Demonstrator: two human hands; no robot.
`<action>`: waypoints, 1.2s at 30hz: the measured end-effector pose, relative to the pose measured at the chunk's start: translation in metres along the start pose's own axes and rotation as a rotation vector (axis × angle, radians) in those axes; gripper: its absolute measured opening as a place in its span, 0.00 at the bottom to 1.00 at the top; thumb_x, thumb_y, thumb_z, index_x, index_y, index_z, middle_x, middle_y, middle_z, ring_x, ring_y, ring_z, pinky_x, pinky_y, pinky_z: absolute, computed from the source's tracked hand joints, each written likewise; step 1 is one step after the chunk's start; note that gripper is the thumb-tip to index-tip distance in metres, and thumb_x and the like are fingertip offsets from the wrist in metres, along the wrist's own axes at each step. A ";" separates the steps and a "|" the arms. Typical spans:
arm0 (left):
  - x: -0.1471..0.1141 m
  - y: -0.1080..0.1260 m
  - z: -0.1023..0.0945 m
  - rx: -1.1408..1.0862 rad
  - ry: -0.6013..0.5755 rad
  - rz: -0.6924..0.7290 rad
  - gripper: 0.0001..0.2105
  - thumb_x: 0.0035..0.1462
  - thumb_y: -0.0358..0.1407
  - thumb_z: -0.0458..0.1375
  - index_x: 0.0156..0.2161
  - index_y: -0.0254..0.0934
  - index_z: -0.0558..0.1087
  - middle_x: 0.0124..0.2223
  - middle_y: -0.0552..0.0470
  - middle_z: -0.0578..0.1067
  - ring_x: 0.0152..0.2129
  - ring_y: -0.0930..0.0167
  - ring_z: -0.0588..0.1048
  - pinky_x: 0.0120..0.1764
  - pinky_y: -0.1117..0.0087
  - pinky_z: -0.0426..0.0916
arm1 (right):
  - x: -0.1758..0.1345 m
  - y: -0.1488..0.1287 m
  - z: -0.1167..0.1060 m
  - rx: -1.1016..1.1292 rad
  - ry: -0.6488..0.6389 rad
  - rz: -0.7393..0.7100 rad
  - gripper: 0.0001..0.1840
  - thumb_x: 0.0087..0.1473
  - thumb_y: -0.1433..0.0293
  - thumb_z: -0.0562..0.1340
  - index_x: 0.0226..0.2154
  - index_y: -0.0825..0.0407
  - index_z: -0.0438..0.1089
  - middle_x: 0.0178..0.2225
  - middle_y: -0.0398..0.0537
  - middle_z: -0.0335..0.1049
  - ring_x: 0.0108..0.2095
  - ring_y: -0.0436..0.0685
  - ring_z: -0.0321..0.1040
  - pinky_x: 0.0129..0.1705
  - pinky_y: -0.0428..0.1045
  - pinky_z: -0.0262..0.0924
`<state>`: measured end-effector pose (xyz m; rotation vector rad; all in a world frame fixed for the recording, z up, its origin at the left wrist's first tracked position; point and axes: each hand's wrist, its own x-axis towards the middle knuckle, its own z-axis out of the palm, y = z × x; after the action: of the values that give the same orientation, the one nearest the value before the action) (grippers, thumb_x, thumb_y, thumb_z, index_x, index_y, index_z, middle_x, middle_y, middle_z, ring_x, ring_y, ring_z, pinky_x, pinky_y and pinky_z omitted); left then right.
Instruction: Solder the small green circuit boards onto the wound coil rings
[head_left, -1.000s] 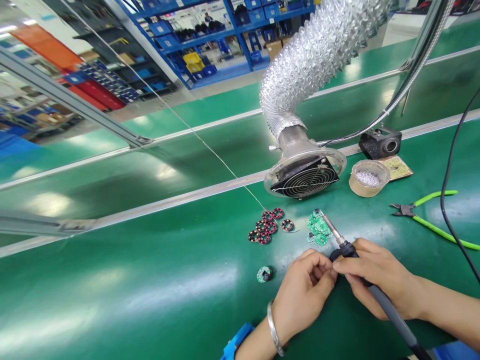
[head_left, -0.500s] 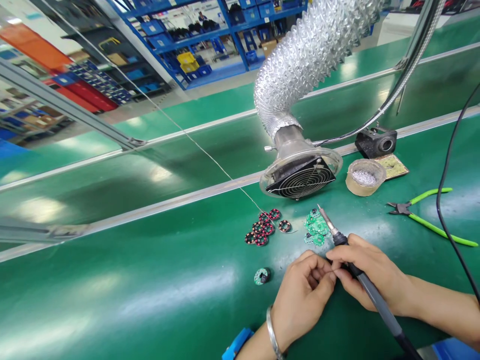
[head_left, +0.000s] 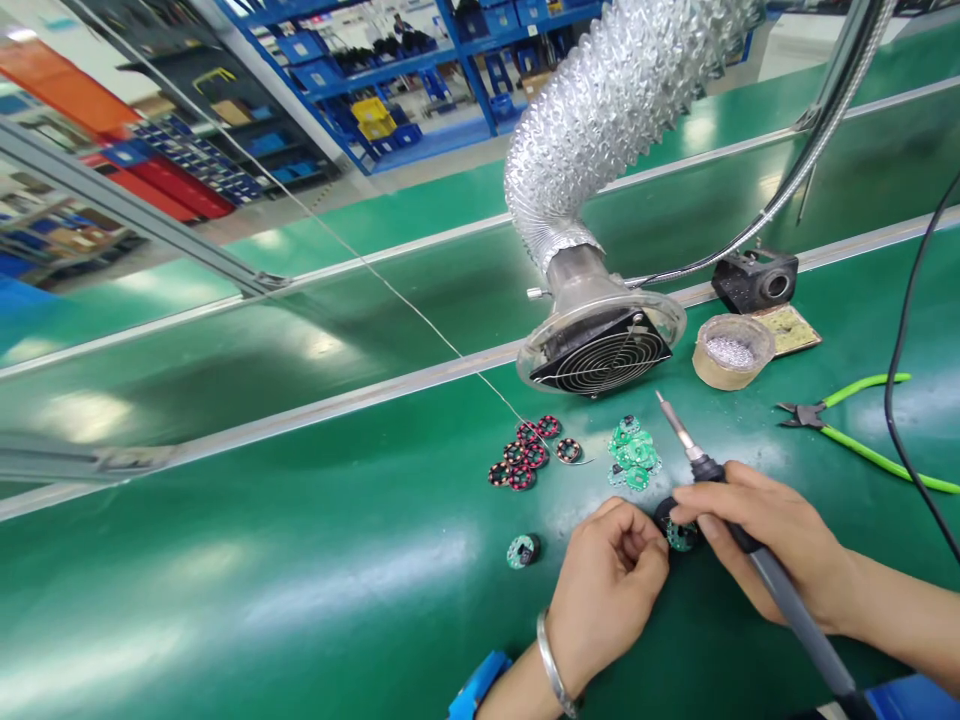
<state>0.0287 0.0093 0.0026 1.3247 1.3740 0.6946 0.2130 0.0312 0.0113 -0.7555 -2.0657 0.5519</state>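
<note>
My right hand [head_left: 772, 545] is wrapped around a soldering iron [head_left: 780, 590], its metal tip pointing up and away. Between my hands is a small round part with a black rim and a green circuit board [head_left: 681, 538]; my right fingertips are at its upper edge. My left hand [head_left: 611, 575] is closed, thumb against curled fingers, right beside that part; whatever lies in its fingers is hidden. To its left lies a similar round part with a green board [head_left: 523, 551]. Beyond my hands are a pile of green circuit boards [head_left: 634, 455] and several copper-wound ring coils [head_left: 525, 455].
A fume extractor [head_left: 607, 355] on a silver flexible duct [head_left: 600, 130] hangs over the bench. Solder wire [head_left: 420, 315] runs down to the coils. At right are a tub of metal bits [head_left: 731, 355], a sponge tray [head_left: 787, 330], a black iron holder [head_left: 756, 282] and green-handled cutters [head_left: 806, 414].
My right hand and the soldering iron have shifted slightly right, apart from my left fingertips. The round part with the green board now shows between the hands.
</note>
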 end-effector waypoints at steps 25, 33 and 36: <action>-0.001 0.006 0.002 0.056 0.038 0.024 0.06 0.44 0.23 0.53 0.22 0.36 0.66 0.25 0.55 0.66 0.19 0.77 0.63 0.22 0.77 0.57 | 0.000 -0.028 -0.020 0.162 0.010 0.133 0.10 0.55 0.75 0.53 0.37 0.50 0.66 0.19 0.42 0.57 0.18 0.53 0.55 0.22 0.51 0.48; 0.001 0.005 0.002 0.067 0.033 0.013 0.06 0.43 0.24 0.52 0.23 0.36 0.66 0.25 0.55 0.66 0.20 0.76 0.63 0.22 0.76 0.58 | 0.002 -0.026 -0.023 0.156 -0.017 0.130 0.12 0.54 0.78 0.52 0.38 0.51 0.66 0.20 0.41 0.57 0.19 0.52 0.55 0.22 0.50 0.48; 0.001 0.005 0.002 0.070 0.035 0.010 0.06 0.43 0.24 0.52 0.22 0.36 0.66 0.25 0.55 0.66 0.20 0.76 0.63 0.22 0.76 0.58 | 0.001 -0.023 -0.025 0.182 -0.072 0.095 0.14 0.50 0.79 0.52 0.39 0.52 0.66 0.21 0.41 0.59 0.20 0.51 0.57 0.23 0.49 0.49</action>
<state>0.0321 0.0104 0.0065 1.3812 1.4322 0.6847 0.2264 0.0182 0.0395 -0.7375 -2.0193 0.8192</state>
